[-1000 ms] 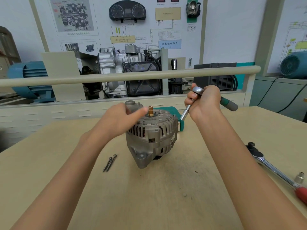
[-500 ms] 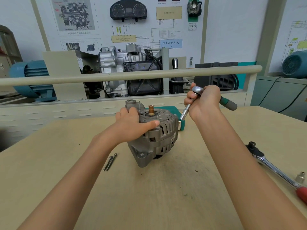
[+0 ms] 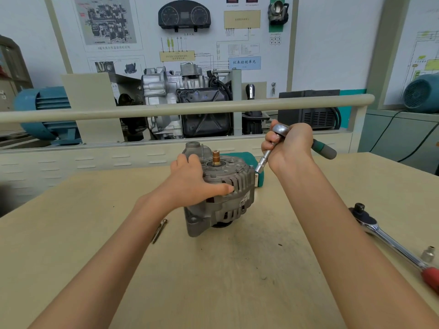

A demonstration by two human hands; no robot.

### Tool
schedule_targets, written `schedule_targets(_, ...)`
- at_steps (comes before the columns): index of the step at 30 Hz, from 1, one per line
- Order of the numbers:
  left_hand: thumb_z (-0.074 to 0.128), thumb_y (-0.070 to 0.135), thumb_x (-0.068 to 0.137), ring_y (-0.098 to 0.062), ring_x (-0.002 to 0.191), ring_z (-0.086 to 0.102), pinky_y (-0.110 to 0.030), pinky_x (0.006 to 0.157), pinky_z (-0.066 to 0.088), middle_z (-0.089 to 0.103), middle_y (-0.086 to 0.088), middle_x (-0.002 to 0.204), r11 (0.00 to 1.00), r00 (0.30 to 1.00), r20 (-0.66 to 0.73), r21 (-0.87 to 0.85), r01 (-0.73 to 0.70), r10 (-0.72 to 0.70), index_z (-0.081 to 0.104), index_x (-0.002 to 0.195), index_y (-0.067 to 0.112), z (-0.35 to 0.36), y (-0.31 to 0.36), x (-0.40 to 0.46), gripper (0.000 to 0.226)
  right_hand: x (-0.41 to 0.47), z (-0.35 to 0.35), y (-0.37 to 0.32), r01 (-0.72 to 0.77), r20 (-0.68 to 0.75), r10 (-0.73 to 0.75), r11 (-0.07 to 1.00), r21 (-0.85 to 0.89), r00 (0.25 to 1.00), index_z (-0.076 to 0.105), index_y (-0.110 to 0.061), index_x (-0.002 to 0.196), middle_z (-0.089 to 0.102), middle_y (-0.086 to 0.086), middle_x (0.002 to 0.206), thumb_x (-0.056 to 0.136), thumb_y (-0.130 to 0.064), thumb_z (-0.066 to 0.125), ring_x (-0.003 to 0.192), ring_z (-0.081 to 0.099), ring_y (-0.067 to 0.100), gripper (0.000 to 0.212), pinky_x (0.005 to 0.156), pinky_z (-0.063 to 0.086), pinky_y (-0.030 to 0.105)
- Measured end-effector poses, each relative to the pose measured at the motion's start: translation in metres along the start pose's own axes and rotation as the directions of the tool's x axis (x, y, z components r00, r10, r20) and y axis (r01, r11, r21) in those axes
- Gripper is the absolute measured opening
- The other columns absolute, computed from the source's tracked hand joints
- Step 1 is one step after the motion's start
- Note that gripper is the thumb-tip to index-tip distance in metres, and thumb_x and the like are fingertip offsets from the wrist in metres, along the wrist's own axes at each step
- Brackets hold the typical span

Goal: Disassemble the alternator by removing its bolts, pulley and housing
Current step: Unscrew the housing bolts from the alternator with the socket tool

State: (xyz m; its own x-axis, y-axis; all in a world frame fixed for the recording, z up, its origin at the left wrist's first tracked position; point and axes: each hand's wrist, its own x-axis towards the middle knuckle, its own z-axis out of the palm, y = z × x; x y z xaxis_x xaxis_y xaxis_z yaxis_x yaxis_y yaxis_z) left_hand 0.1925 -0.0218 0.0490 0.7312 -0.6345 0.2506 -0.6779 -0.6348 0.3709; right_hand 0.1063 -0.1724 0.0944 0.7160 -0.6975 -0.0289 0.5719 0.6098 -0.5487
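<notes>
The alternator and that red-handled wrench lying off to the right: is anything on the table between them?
In the head view, only the person's right forearm crosses between alternator and red-handled wrench.

Left hand [image 3: 192,186] hides part of the alternator [image 3: 223,193]; red-handled ratchet [image 3: 394,245] is cut by the right edge; wall-chart [image 3: 242,61] lettering mostly illegible.
</notes>
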Motion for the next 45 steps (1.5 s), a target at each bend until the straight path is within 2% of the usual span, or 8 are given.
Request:
schedule_targets(10, 0.084, 0.037, 0.064, 0.026, 0.098, 0.047, 0.000, 0.074, 0.041, 0.040, 0.025, 0.132, 0.791, 0.945, 0.253, -0.612, -0.008, 0.206, 0.029, 0.147, 0.034, -0.009, -0.051, 0.007, 0.100, -0.006, 0.002, 0.005, -0.015, 0.027, 0.016, 0.999, -0.050, 1.000, 0.047, -0.009, 0.065, 0.035, -0.006, 0.035, 0.092, -0.010, 0.024, 0.026, 0.027, 0.006, 0.035, 0.035, 0.018, 0.018)
schedule_targets(16, 0.067, 0.051, 0.073, 0.029, 0.068, 0.052, 0.002, 0.053, 0.040, 0.045, 0.035, 0.097, 0.867, 0.899, 0.427, -0.480, 0.137, 0.095, 0.033, 0.109, 0.048, -0.030, -0.023, -0.002, 0.050, -0.011, 0.007, 0.014, 0.021, 0.026, -0.018, 0.992, -0.126, 1.000, 0.050, -0.006, 0.073, 0.037, -0.003, 0.042, 0.090, -0.005, 0.025, 0.026, 0.026, 0.007, 0.031, 0.033, 0.018, 0.014)
schedule_targets(18, 0.061, 0.066, 0.069, 0.015, 0.077, 0.060, -0.005, 0.055, 0.044, 0.051, 0.029, 0.095, 0.918, 0.942, 0.335, -0.381, 0.106, 0.030, 0.040, 0.097, 0.049, -0.023, -0.007, -0.007, 0.039, -0.009, 0.008, 0.017, 0.047, 0.024, -0.044, 0.989, -0.138, 0.999, 0.053, 0.000, 0.100, 0.039, -0.006, 0.034, 0.092, -0.007, 0.025, 0.027, 0.027, 0.007, 0.029, 0.033, 0.018, 0.013)
schedule_targets(21, 0.057, 0.072, 0.073, -0.014, 0.099, 0.057, -0.023, 0.071, 0.046, 0.054, 0.000, 0.116, 0.987, 0.988, 0.129, -0.130, 0.099, -0.082, 0.043, 0.124, 0.021, -0.005, 0.002, -0.005, 0.073, -0.006, 0.008, 0.020, 0.083, 0.042, -0.078, 0.984, -0.156, 0.996, 0.037, 0.000, 0.136, 0.043, -0.007, 0.035, 0.094, -0.009, 0.026, 0.029, 0.028, 0.007, 0.045, 0.033, 0.020, 0.013)
schedule_targets(27, 0.067, 0.067, 0.070, 0.005, 0.073, 0.047, -0.014, 0.052, 0.035, 0.046, 0.022, 0.082, 0.985, 0.999, 0.042, -0.172, 0.021, -0.014, 0.039, 0.100, 0.031, -0.007, -0.008, 0.002, 0.054, -0.004, 0.003, 0.019, 0.097, 0.126, -0.080, 0.986, -0.138, 0.989, 0.038, -0.001, 0.134, 0.046, -0.007, 0.038, 0.096, -0.010, 0.027, 0.031, 0.031, 0.007, 0.040, 0.034, 0.024, 0.016)
schedule_targets(39, 0.071, 0.056, 0.059, 0.011, 0.101, 0.056, -0.010, 0.070, 0.051, 0.044, 0.017, 0.136, 0.755, 0.974, 0.158, -0.655, -0.019, 0.161, 0.025, 0.147, 0.045, 0.004, -0.058, 0.006, 0.100, -0.015, 0.012, 0.038, -0.020, 0.297, 0.083, 0.978, -0.209, 0.951, 0.045, -0.008, 0.082, 0.050, 0.001, 0.059, 0.099, -0.011, 0.028, 0.035, 0.030, 0.006, 0.025, 0.040, 0.022, 0.019)
schedule_targets(42, 0.072, 0.063, 0.057, 0.004, 0.111, 0.054, -0.011, 0.073, 0.050, 0.042, 0.015, 0.139, 0.805, 0.970, 0.190, -0.594, -0.009, 0.152, 0.026, 0.146, 0.047, -0.003, -0.055, 0.003, 0.101, -0.018, 0.015, 0.043, -0.025, 0.325, 0.099, 0.974, -0.223, 0.940, 0.039, -0.011, 0.089, 0.052, 0.004, 0.067, 0.099, -0.009, 0.028, 0.036, 0.031, 0.007, 0.015, 0.040, 0.023, 0.019)
schedule_targets(45, 0.065, 0.071, 0.060, -0.012, 0.140, 0.031, -0.026, 0.103, 0.038, 0.023, 0.013, 0.156, 0.938, 0.972, 0.197, -0.343, -0.057, 0.130, 0.035, 0.139, 0.054, -0.020, -0.049, 0.001, 0.086, -0.018, 0.015, 0.044, -0.018, 0.340, 0.102, 0.970, -0.241, 0.935, 0.036, -0.011, 0.097, 0.052, 0.004, 0.067, 0.099, -0.010, 0.028, 0.037, 0.030, 0.007, 0.008, 0.039, 0.023, 0.019)
